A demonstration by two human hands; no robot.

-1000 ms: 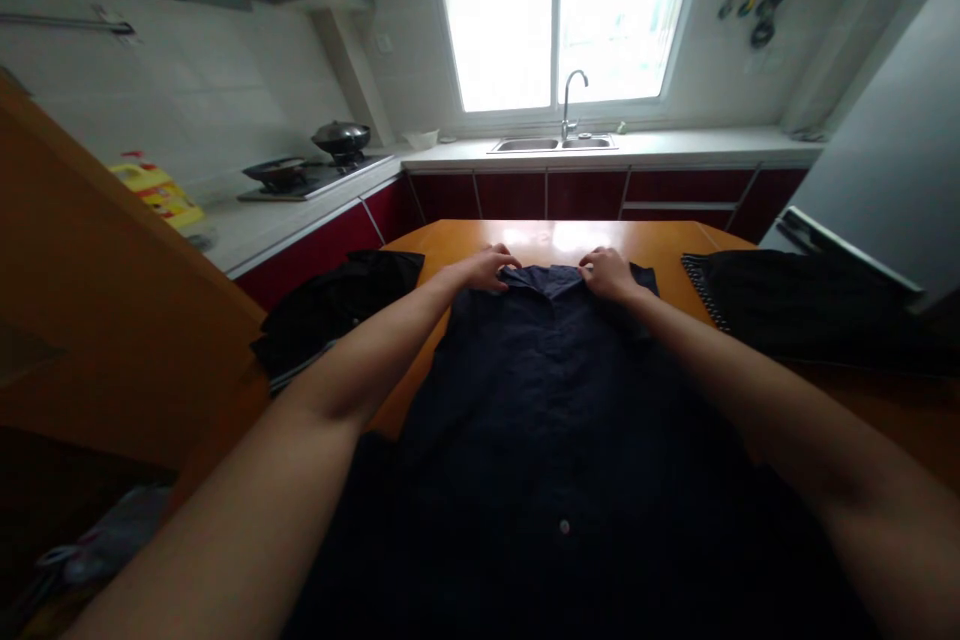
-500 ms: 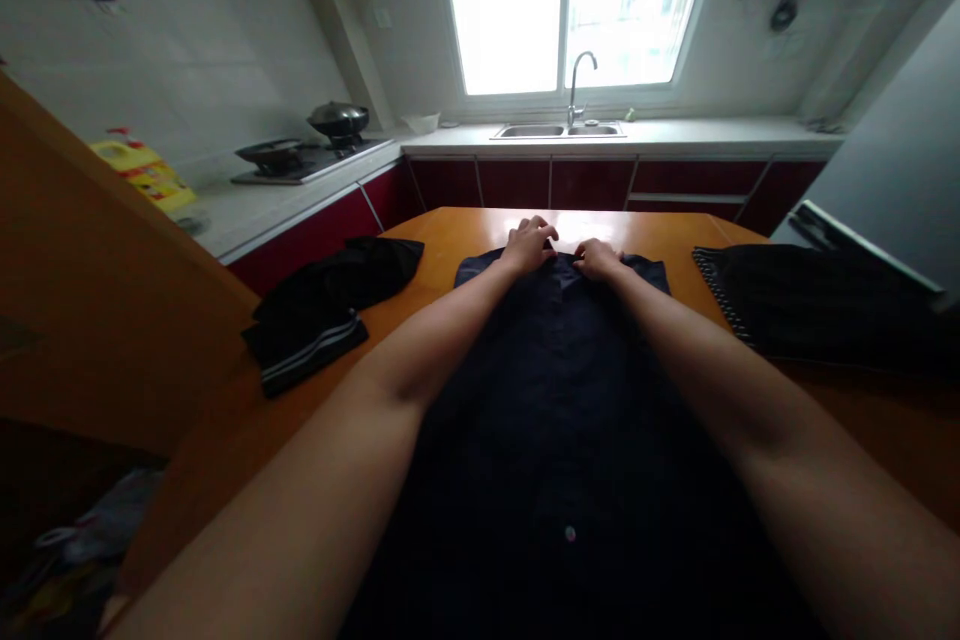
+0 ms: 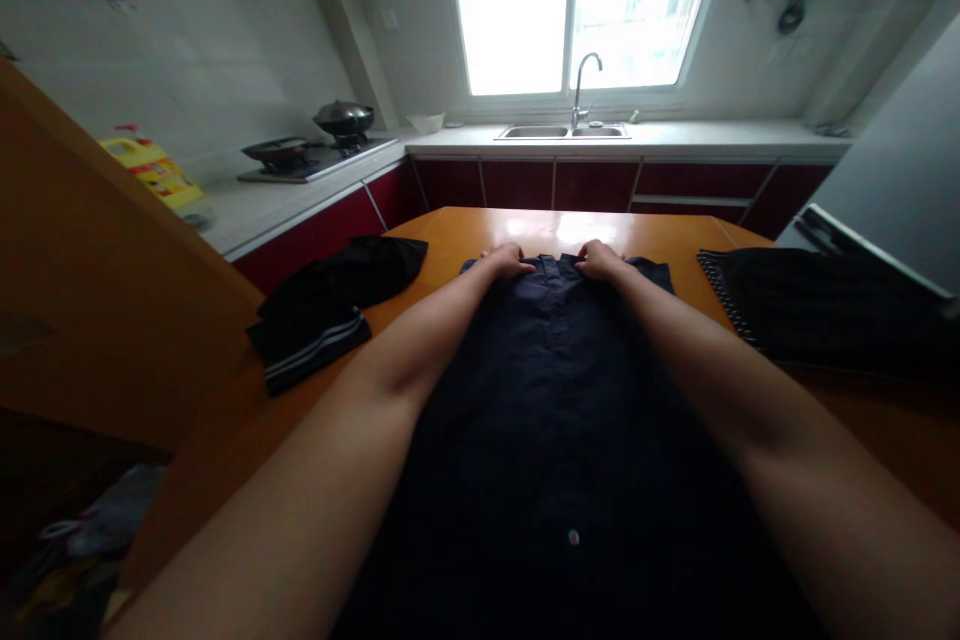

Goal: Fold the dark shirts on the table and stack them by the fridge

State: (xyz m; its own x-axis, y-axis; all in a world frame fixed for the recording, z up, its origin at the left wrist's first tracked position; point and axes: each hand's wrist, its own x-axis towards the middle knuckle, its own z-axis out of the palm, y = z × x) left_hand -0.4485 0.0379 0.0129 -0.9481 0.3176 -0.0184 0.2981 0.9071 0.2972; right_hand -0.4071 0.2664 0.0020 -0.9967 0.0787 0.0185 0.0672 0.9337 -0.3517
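A dark navy button-front shirt (image 3: 555, 370) lies spread lengthwise over the table, its placket running down the middle and one small pale button showing at the near end. At its far edge, left of the placket, my left hand (image 3: 507, 260) is closed on the cloth, thumb on top and the other fingers mostly hidden. My right hand (image 3: 598, 260) pinches the same edge just right of the placket. Both forearms stretch over the shirt and cover parts of its sides.
The wooden table (image 3: 420, 310) also carries a black garment with white stripes (image 3: 322, 320) on the left and a black folded cloth with a patterned edge (image 3: 817, 305) on the right. Beyond stand a sink (image 3: 532, 132), a stove (image 3: 300, 165) and a yellow jug (image 3: 154, 170).
My left hand has moved left along the shirt's far edge, away from the placket, and come lower. The far edge by the placket is now uncovered. My right hand has hardly moved.
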